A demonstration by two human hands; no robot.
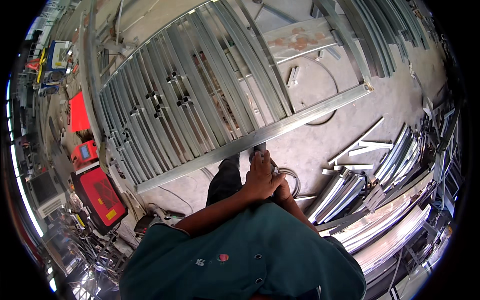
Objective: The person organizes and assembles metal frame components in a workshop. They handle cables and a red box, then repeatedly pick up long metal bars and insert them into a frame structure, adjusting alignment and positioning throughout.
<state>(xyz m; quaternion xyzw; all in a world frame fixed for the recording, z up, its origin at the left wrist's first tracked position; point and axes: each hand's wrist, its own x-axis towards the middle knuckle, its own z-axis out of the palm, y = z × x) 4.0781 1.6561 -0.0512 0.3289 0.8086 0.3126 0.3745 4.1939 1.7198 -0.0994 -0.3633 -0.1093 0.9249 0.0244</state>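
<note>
My left hand [260,179] is in front of my body, its fingers stretched forward and its thumb side against my right hand. My right hand [283,190] sits close beside it, partly covered; its fingers look curled, and a small dark grey thing shows between the hands, too hidden to name. Just beyond them runs the near bar of a large metal frame [260,135]. Long grey metal profiles [187,82] lie side by side across this frame, with several short metal pieces [159,107] on top of them. Neither hand touches the frame.
A red and black machine [102,197] stands at the left, near a smaller red box with a display [85,152] and a red panel [79,112]. Metal offcuts [340,192] and long strips are piled at the right. A coiled cable [292,180] lies on the floor.
</note>
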